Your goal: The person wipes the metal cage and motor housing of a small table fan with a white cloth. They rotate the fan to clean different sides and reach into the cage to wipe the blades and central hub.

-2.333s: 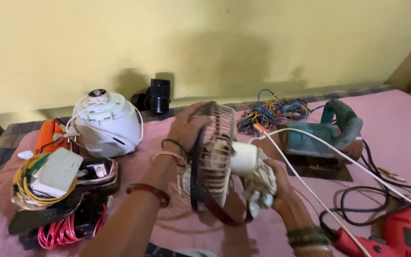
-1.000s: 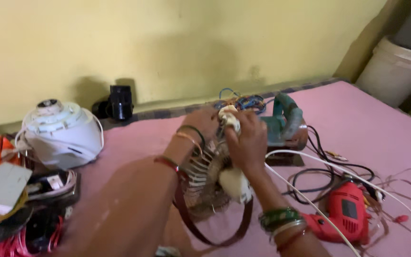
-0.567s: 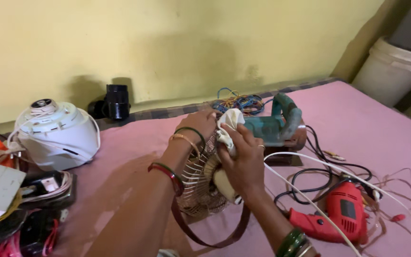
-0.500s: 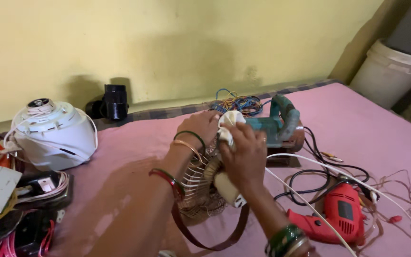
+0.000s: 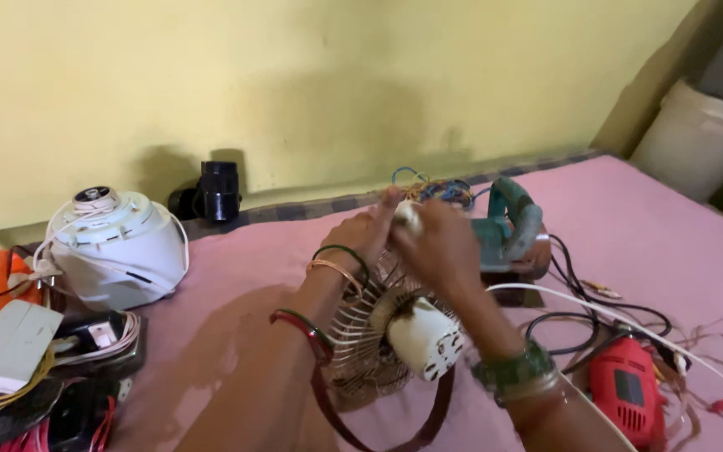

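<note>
1. Pink-covered bed against a yellow wall, strewn with electrical gear.
2. Small table fan standing tilted at near centre, wire guard facing left, cream motor housing facing the camera.
3. White round appliance far left; teal power tool just behind the fan; red drill near right, with cords trailing around it.
4. Left hand curled over the guard's top edge, steadying it.
5. Right hand clenched on a white cloth, pressed to that same top edge.
6. Probably mid-wipe of the guard; likely needs a firm hold and short strokes between wires.
</note>
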